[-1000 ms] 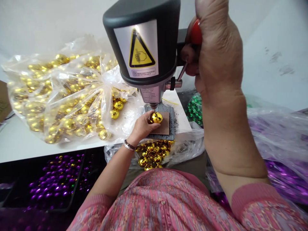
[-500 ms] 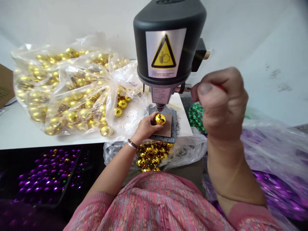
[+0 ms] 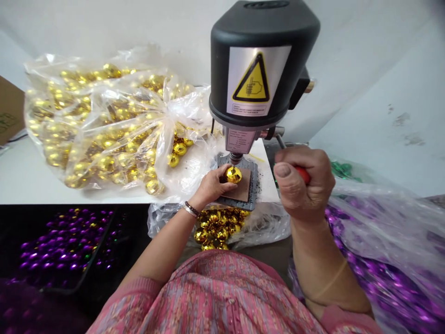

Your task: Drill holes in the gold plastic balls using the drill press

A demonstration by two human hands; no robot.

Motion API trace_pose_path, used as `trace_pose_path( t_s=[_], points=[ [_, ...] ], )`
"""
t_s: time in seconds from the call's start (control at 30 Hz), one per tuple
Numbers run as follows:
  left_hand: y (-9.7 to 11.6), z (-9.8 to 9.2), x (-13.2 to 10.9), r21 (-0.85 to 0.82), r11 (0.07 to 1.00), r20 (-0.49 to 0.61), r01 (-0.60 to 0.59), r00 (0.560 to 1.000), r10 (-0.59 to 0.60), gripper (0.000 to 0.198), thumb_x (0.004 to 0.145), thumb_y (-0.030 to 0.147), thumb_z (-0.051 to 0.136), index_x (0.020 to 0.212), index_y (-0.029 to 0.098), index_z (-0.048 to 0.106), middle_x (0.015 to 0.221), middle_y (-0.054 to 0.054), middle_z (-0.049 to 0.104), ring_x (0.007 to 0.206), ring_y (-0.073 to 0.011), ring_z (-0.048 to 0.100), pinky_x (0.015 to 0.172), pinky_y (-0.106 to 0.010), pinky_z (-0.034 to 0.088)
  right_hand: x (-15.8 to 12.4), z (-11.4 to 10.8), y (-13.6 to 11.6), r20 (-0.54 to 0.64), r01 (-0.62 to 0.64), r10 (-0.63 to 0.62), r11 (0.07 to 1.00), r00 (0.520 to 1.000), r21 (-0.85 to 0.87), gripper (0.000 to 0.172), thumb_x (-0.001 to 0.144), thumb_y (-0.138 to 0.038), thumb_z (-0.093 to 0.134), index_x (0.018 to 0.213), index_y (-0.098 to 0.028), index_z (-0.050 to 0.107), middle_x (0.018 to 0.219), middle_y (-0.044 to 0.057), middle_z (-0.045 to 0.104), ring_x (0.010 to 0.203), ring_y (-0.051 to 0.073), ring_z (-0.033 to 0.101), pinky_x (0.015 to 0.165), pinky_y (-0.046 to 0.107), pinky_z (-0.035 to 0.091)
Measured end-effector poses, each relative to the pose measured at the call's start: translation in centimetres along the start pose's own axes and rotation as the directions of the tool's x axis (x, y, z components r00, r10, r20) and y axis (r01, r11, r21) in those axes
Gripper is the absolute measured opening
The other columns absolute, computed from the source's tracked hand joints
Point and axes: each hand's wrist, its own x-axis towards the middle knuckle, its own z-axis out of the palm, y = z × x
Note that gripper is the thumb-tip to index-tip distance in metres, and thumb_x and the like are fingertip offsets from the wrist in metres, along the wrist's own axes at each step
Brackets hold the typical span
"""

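Between the thumb and fingers of my left hand (image 3: 216,184) is a shiny gold faceted ball (image 3: 233,175), held on a brown square board (image 3: 239,188). The board lies on the grey base plate (image 3: 253,185) of a black drill press (image 3: 264,69). The press's bit (image 3: 233,165) comes down at the top of the ball; how deep it reaches I cannot tell. My right hand (image 3: 306,183) is closed around the red knob (image 3: 303,175) of the press's feed lever (image 3: 280,140), to the right of the press head.
A clear plastic bag (image 3: 100,125) full of gold balls covers the left of the white table (image 3: 21,185). More gold balls (image 3: 217,225) lie in an open bag below the table edge. Purple balls (image 3: 66,241) sit lower left; bagged purple ones (image 3: 392,278) lie right, near green ones (image 3: 344,170).
My right hand has pulled the feed lever down, and the bit has come lower. The left hand keeps its hold on the ball. The whole view has shifted slightly.
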Motion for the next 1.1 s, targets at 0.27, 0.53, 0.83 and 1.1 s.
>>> trace_pose_path(
  t_s=[0.27, 0.53, 0.83, 1.1],
  points=[
    [0.2, -0.1, -0.2, -0.022, 1.0, 0.029, -0.005, 1.0, 0.006, 0.067, 0.076, 0.022, 0.078, 0.141, 0.02, 0.062, 0.122, -0.005, 0.076, 0.108, -0.0239, 0.069, 0.098, -0.034, 0.051, -1.1, 1.1, 1.4, -0.091, 0.13, -0.129, 0.991, 0.987, 0.007, 0.011, 0.089, -0.022, 0.057, 0.099, -0.026, 0.06, 0.08, -0.002, 0.062, 0.072, 0.012, 0.059, 0.067, 0.029, 0.051],
    [0.0, -0.1, -0.1, 0.005, 1.0, 0.036, -0.014, 0.999, 0.013, 0.068, 0.077, 0.024, 0.079, 0.142, 0.02, 0.061, 0.114, -0.003, 0.077, 0.102, -0.0232, 0.07, 0.092, -0.032, 0.052, -2.1, 1.7, 2.5, -0.141, 0.176, -0.175, 0.984, 0.975, -0.006, 0.011, 0.088, -0.019, 0.055, 0.097, -0.024, 0.057, 0.079, -0.002, 0.061, 0.07, 0.011, 0.056, 0.069, 0.029, 0.05],
    [-0.2, 0.0, -0.1, -0.041, 0.999, 0.026, -0.006, 1.0, 0.007, 0.065, 0.074, 0.023, 0.08, 0.137, 0.02, 0.064, 0.111, -0.001, 0.077, 0.099, -0.0216, 0.069, 0.09, -0.03, 0.053, -1.3, 2.2, 1.7, -0.207, 0.089, -0.078, 0.995, 0.975, 0.045, 0.013, 0.094, -0.033, 0.051, 0.088, -0.023, 0.055, 0.073, -0.003, 0.057, 0.065, 0.01, 0.057, 0.063, 0.028, 0.048],
    [-0.7, -0.4, -2.1, -0.117, 0.992, -0.031, -0.053, 0.998, 0.05, 0.062, 0.071, 0.02, 0.078, 0.131, 0.02, 0.064, 0.116, -0.002, 0.074, 0.106, -0.0212, 0.068, 0.097, -0.032, 0.053, 3.4, 1.8, -1.5, -0.273, -0.181, 0.233, 0.962, 0.933, 0.204, 0.036, 0.093, -0.053, 0.057, 0.08, -0.02, 0.053, 0.06, -0.006, 0.044, 0.055, 0.006, 0.05, 0.057, 0.025, 0.041]
  ],
)
